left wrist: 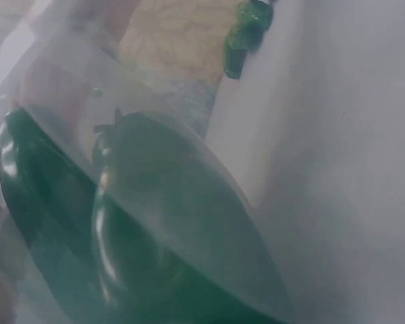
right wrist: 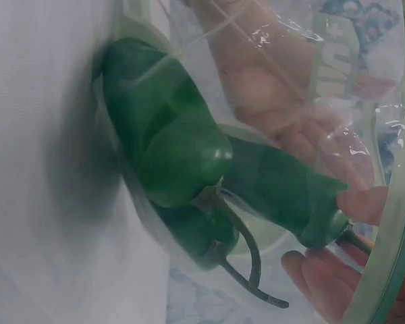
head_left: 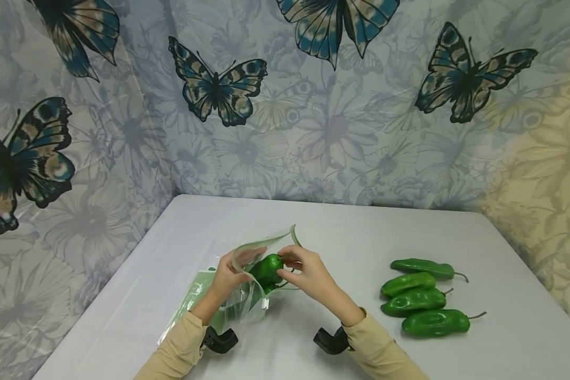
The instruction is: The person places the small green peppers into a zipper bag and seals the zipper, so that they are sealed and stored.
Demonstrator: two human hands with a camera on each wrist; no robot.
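Observation:
A clear zip bag with a pale green rim gapes open between the hands, green peppers inside. My left hand holds the bag at its left side, thumb near the rim. At the mouth, my right hand pinches a green pepper by its stem end; in the right wrist view the fingertips are around the end of that pepper. Two more peppers with long stems show through the film there, one pepper uppermost. Through hazy film, the left wrist view shows two peppers.
Several loose green peppers lie in a group on the right of the white table. Under the left forearm lies a flat green-and-clear package. A butterfly-patterned cloth hangs behind and at the left.

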